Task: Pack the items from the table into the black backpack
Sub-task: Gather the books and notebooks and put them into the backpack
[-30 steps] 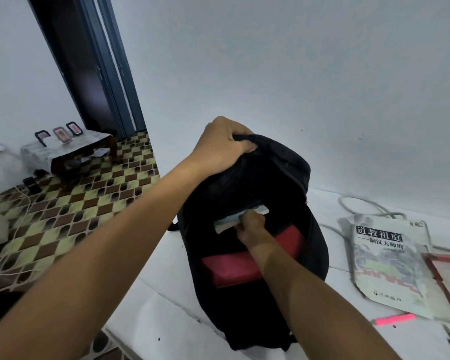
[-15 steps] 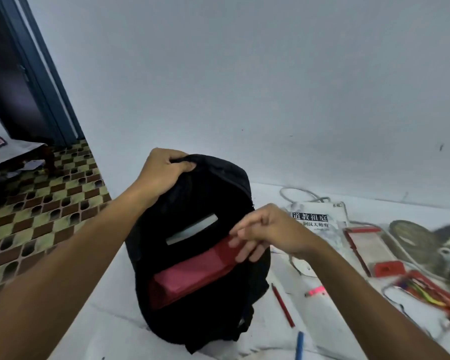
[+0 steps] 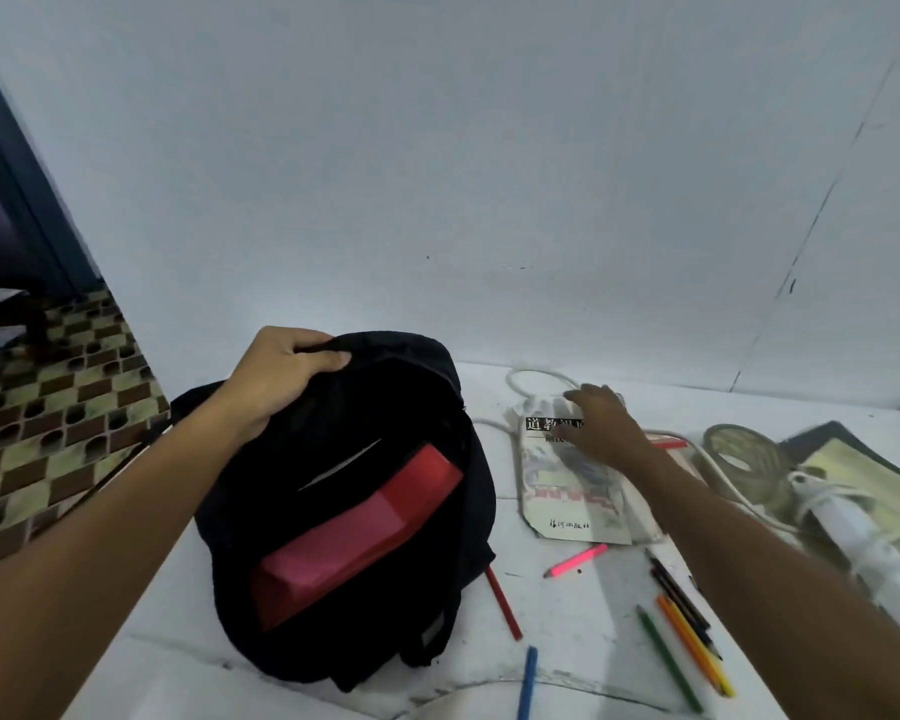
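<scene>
On the white table point(image 3: 583, 615), your left hand point(image 3: 276, 376) gripping the black backpack point(image 3: 344, 511) rim, your right hand point(image 3: 601, 423) spread flat, holding nothing, over the book point(image 3: 567, 491), red case point(image 3: 354, 537) inside.

Counts of what lies on the white table point(image 3: 583, 605)

One black backpack point(image 3: 302, 631) with one red book point(image 3: 354, 537) inside; one paperback book point(image 3: 567, 491); one open book point(image 3: 853, 470); one roll of tape point(image 3: 744, 459); one pink highlighter point(image 3: 575, 559); one red pencil point(image 3: 503, 604); one blue pencil point(image 3: 527, 683); one green pencil point(image 3: 668, 659); two hands.
</scene>
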`<state>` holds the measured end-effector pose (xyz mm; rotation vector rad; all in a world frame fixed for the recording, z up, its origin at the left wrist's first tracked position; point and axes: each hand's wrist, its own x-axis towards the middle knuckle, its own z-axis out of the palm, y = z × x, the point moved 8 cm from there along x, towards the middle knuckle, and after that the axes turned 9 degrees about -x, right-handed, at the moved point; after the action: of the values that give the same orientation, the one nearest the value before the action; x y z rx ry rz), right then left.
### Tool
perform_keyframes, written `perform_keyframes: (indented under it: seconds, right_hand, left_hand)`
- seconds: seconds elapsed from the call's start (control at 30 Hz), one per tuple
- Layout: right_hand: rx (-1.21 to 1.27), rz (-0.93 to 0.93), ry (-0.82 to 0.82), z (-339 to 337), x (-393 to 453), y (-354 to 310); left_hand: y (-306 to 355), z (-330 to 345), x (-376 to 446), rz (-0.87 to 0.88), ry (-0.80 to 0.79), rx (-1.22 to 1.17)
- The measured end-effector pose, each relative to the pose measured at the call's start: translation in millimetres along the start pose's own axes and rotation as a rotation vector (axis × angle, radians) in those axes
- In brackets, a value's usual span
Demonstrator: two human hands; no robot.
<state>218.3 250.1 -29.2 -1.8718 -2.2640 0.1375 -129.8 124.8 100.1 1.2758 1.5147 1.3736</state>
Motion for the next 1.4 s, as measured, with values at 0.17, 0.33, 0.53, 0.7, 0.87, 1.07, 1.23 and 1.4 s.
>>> perform_keyframes:
  seconds: [0.17, 0.33, 0.53, 0.7, 0.87, 1.07, 1.23, 1.4]
  right_hand:
    - [-0.320, -0.048, -0.206, 12.9, 25.1, -3.3]
    - [-0.493, -0.018, -0.219, 12.5, 35.4, -1.6]
    - [-0.446, -0.002, -0.180, -5.7, 42.5, -8.7]
    - [-0.394, 0.023, -0.338, -46.9, 43.5, -21.1]
    - [-0.423, -0.039, -0.606, -84.4, 18.5, -35.0]
    - [-0.149, -0.067, -0.429, -109.0, 3.3, -31.5]
    - [0.340, 0.031, -0.283, -122.2, 7.7, -19.7]
    - [0.872, 0.101, -0.270, -107.3, -4.4, -17.2]
  left_hand:
    - [-17.7, -2.3, -7.8, -0.060, 0.004, -0.011]
    - [-20.3, 0.0, -14.0, -0.065, 0.007, -0.020]
    - [-21.7, -0.5, -16.0, -0.059, -0.004, -0.013]
    - [-24.3, -4.9, -14.8, -0.065, -0.020, 0.019]
    - [-24.9, -7.3, -11.0, -0.086, -0.039, 0.030]
    - [-25.0, -6.5, -4.2, -0.109, -0.073, 0.030]
    - [-25.2, -9.0, 1.9, -0.119, -0.080, 0.048]
    - [-26.8, -8.7, 1.8, -0.118, -0.107, 0.032]
